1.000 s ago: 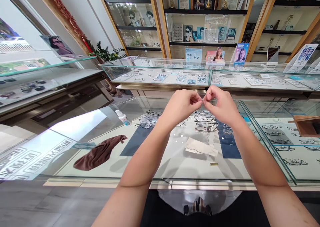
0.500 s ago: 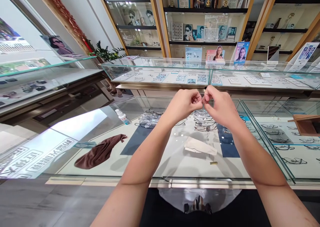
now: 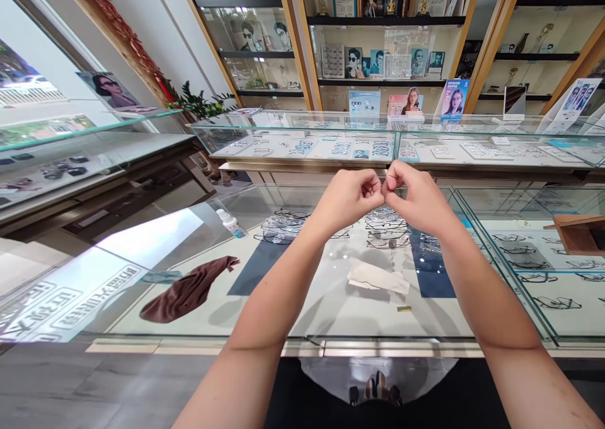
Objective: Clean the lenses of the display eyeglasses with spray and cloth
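Observation:
My left hand (image 3: 347,197) and my right hand (image 3: 416,197) are raised together above the glass counter (image 3: 302,315), fingers curled and fingertips pinched against each other. Whatever they pinch is hidden or too small to name. Below them on the glass lie a white cloth (image 3: 378,278), a small brass-coloured piece (image 3: 404,308), a brown cloth (image 3: 189,289) at the left and a small spray bottle (image 3: 231,223). Rows of eyeglass frames (image 3: 382,235) lie inside the case under the hands.
A wooden stand (image 3: 579,234) sits on the counter at the right edge. A second glass counter (image 3: 401,140) with frames and small posters runs across behind, and wall shelves (image 3: 382,45) with pictures stand beyond it. A side case (image 3: 70,152) lies to the left.
The hands have stayed pinched together, with only small finger shifts; my view has tilted very slightly.

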{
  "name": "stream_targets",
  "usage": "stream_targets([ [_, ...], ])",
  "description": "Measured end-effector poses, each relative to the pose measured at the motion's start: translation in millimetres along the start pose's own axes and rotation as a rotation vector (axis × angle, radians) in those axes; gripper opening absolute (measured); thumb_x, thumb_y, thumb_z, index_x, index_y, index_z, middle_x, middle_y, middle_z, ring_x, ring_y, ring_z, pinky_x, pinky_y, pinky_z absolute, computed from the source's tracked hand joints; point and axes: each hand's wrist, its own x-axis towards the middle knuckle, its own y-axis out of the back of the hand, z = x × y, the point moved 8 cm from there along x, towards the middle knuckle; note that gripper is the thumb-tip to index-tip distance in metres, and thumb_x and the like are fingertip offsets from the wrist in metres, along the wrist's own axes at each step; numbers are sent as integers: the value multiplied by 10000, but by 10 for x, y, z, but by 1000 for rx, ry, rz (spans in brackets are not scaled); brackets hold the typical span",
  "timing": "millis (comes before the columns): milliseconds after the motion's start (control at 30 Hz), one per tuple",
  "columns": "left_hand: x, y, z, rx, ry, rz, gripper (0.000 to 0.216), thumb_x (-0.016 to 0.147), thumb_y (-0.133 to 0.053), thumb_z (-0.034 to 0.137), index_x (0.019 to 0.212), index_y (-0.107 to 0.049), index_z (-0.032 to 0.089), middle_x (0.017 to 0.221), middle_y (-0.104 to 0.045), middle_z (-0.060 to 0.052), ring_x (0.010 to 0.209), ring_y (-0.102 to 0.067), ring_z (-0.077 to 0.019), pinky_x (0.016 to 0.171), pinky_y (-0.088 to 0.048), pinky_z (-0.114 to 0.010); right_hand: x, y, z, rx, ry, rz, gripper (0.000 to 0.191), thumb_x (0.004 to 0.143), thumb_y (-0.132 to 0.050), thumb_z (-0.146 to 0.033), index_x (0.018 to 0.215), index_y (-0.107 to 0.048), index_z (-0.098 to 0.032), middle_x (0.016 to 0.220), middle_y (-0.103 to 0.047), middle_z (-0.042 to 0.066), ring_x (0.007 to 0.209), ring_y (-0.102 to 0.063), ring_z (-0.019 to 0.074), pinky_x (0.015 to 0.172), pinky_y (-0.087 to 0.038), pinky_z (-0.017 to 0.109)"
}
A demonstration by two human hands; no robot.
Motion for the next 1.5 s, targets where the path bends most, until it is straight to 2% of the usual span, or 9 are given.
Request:
stream_targets([
  [200, 18, 90, 52, -154, -159, -4, 59, 848, -655, 222, 818, -673, 174, 785, -715, -8, 743, -634, -130, 751, -520, -262, 48, -66, 154, 462, -13, -106, 265, 830, -623, -155, 825, -382, -263, 785, -597, -30, 746, -510, 149, 717, -374, 323],
  [333, 20, 89, 25, -233, -152, -38, 110, 868, -721, 261, 818, -697, 166, 809, -749, -27, 749, -670, -128, 740, -545, -250, 45, -59, 179, 534, -9, -129, 299, 843, -640, -152, 830, -364, -267, 799, -620, -27, 749, -512, 144, 706, -367, 327],
  [533, 9, 68, 22, -263, -133, -62, 134, 868, -765, 274, 813, -717, 161, 779, -750, -28, 727, -678, -122, 691, -542, -232, 18, -40, 146, 476, 2, -147, 297, 873, -626, -154, 840, -353, -266, 814, -599, -25, 752, -495, 141, 687, -357, 323],
  [700, -4, 37, 32, -215, -135, -88, 155, 881, -764, 286, 797, -715, 165, 769, -750, -26, 713, -678, -122, 683, -540, -233, -2, -11, 121, 287, -1, -155, 288, 878, -628, -172, 829, -358, -260, 825, -562, -25, 755, -459, 144, 684, -338, 316],
  [867, -24, -10, 58, -167, -169, -169, 132, 881, -760, 274, 807, -723, 170, 757, -754, -18, 705, -680, -120, 689, -534, -230, -37, -10, 87, 141, -2, -226, 268, 874, -610, -170, 821, -362, -257, 815, -478, -34, 739, -396, 143, 662, -289, 308],
  [1133, -37, -99, 81, -109, -193, -254, 144, 905, -737, 284, 817, -712, 172, 738, -749, -6, 684, -674, -119, 679, -522, -229, -83, 11, 29, -67, -13, -329, 267, 860, -577, -118, 815, -355, -260, 738, -472, -50, 695, -370, 148, 670, -257, 320],
  [1333, -35, -170, 101, -76, -236, -219, 93, 883, -703, 224, 805, -698, 173, 750, -749, -1, 703, -674, -124, 725, -527, -242, -72, 30, 38, -132, -28, -334, 289, 814, -559, -60, 800, -345, -253, 783, -535, -36, 718, -395, 149, 685, -259, 320],
  [1500, -25, -279, 110, -114, -250, -224, 136, 883, -703, 280, 792, -688, 180, 753, -746, -7, 709, -678, -132, 739, -530, -255, -96, 74, 138, -59, -35, -337, 310, 775, -598, -42, 777, -367, -249, 730, -502, -52, 685, -364, 138, 663, -250, 317],
])
